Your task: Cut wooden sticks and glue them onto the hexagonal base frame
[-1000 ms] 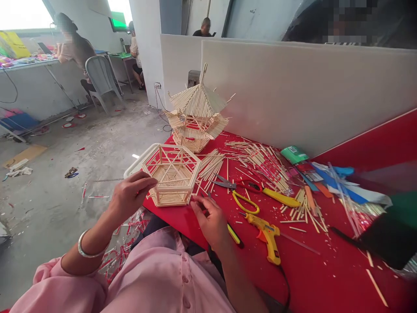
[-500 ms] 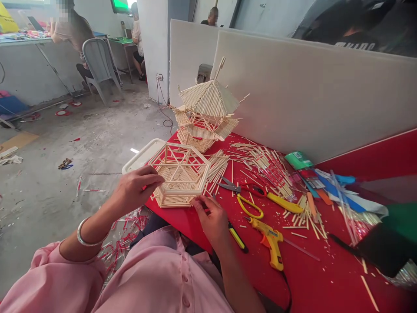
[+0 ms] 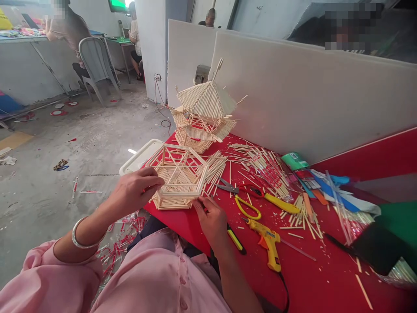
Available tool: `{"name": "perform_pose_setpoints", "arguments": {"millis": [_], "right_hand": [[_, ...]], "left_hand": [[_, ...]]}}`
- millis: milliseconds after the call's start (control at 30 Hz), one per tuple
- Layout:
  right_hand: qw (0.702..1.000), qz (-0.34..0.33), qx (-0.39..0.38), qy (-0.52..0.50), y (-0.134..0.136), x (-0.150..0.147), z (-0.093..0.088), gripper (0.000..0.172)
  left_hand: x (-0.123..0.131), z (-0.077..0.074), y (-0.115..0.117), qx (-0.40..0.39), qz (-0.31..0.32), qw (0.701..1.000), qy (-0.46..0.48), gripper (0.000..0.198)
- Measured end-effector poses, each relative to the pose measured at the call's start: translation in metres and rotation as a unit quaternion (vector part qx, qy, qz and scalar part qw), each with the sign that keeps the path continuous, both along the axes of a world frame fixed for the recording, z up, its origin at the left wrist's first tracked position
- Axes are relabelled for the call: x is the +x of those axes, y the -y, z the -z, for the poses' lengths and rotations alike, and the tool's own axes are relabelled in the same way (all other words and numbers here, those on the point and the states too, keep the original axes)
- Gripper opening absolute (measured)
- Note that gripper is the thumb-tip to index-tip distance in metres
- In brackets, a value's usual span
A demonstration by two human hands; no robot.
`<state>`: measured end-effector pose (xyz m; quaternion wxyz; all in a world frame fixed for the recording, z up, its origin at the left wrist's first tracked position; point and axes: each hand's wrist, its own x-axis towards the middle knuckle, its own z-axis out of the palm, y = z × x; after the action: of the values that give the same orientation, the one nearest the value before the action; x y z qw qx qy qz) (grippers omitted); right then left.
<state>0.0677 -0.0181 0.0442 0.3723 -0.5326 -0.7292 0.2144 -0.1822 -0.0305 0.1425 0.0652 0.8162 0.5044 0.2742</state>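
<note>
A six-sided frame of pale wooden sticks [image 3: 176, 194], with a slatted floor and open upper rim, sits at the table's near-left edge. At its left corner, the thumb and fingers of my left hand [image 3: 138, 187] are pinched together on the rim. My right hand [image 3: 211, 217] grips the near right corner between thumb and bent fingers. Behind the frame stands a stick-built pavilion model [image 3: 206, 104] with a slatted, peaked roof. A yellow and black cutter knife [image 3: 236, 239] lies just right of my right hand.
On the red table [image 3: 241, 278] lie scissors [image 3: 247, 206], a yellow glue gun [image 3: 267, 239], loose sticks [image 3: 216, 167] and a green roll [image 3: 295, 161]. A white tray [image 3: 137, 158] is at the left edge. White panels [image 3: 293, 95] stand behind; people sit farther off.
The view has shifted slightly, moving the table things a little left in the picture. Both hands keep their places on the stick frame.
</note>
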Motion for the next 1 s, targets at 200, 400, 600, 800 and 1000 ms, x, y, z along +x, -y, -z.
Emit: {"name": "perform_pose_setpoints", "arguments": {"millis": [200, 400, 600, 800, 1000], "right_hand": [[1.000, -0.017, -0.005, -0.015, 0.001, 0.000, -0.003, 0.037], [0.999, -0.027, -0.010, -0.026, 0.000, 0.001, -0.003, 0.035], [0.999, -0.025, -0.035, -0.024, 0.006, 0.009, -0.007, 0.029], [0.988, 0.007, -0.084, 0.133, 0.001, 0.051, -0.016, 0.030], [0.954, 0.133, -0.108, 0.247, -0.029, 0.129, -0.036, 0.031]], "left_hand": [[0.003, -0.004, 0.003, -0.007, -0.019, 0.999, -0.026, 0.027], [0.003, -0.007, 0.004, -0.020, -0.016, 0.999, -0.047, 0.025], [0.001, -0.006, 0.003, -0.033, -0.003, 0.999, -0.038, 0.025], [-0.001, -0.003, 0.002, -0.053, -0.002, 0.998, -0.028, 0.028], [-0.005, 0.000, -0.002, -0.061, 0.007, 0.998, -0.012, 0.027]]}}
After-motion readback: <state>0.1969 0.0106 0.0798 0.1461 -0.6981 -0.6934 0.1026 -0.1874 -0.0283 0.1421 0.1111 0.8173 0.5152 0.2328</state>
